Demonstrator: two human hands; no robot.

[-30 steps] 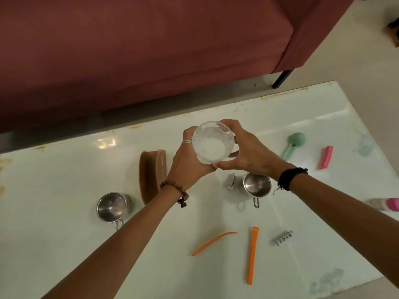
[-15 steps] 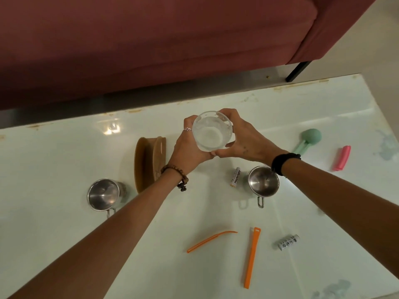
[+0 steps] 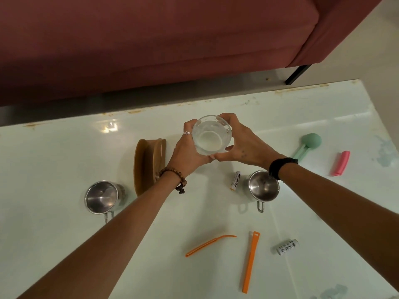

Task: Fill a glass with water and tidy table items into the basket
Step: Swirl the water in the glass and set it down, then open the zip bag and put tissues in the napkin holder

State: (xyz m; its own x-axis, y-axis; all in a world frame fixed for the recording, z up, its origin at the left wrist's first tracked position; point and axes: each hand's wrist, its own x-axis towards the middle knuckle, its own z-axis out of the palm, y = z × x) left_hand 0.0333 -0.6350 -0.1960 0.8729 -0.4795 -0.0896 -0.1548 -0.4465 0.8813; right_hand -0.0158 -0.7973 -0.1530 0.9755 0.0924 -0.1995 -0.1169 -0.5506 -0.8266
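Note:
A clear glass (image 3: 212, 134) is held above the white table (image 3: 64, 158), seen from the top. My left hand (image 3: 185, 152) grips its left side and my right hand (image 3: 244, 143) grips its right side. Whether it holds water I cannot tell. Two steel cups stand on the table, one at the left (image 3: 102, 197) and one at the right (image 3: 263, 186). A brown holder (image 3: 144, 165) stands beside my left wrist. Loose items lie around: a white tube (image 3: 235, 181), two orange sticks (image 3: 210, 244) (image 3: 250, 262), a grey roller (image 3: 287, 247), a green spoon (image 3: 307, 144), a pink clip (image 3: 341, 162).
A dark red sofa (image 3: 151, 39) runs along the far side of the table, with a black leg (image 3: 296, 74) at the right. The table's far edge shows rust marks. No basket is in view.
The view has shifted, so the table items sit further right and lower in frame. Both hands keep the same grip on the glass.

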